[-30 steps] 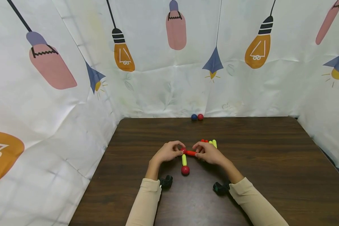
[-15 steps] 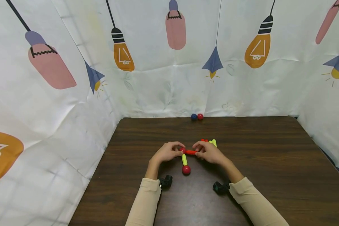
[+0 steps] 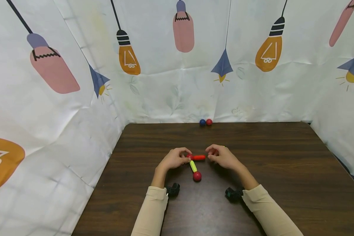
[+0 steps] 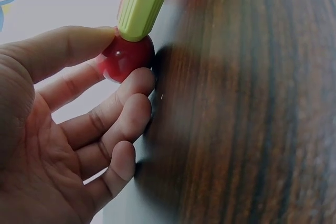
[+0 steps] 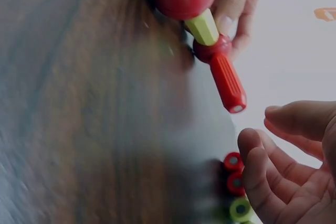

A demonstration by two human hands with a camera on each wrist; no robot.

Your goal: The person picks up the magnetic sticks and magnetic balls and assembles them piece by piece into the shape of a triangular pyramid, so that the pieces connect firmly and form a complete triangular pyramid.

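Note:
My left hand pinches a glossy red ball between thumb and fingers. From this ball a ribbed red rod points right, with a silvery disc on its free end. A yellow-green rod runs from the same ball toward me and ends at a second red ball. My right hand is just right of the red rod's free end, fingers apart and loosely bent, holding nothing. A visible gap separates its fingertips from the rod in the right wrist view.
Beyond the right hand lie loose rods, including a red rod and a yellow-green rod, mostly hidden by that hand in the head view. A blue ball and another red ball sit at the table's far edge.
My right hand has let go of the red rod and moved right. The joined piece has turned slightly, its near ball swinging right, while the left hand keeps its pinch.

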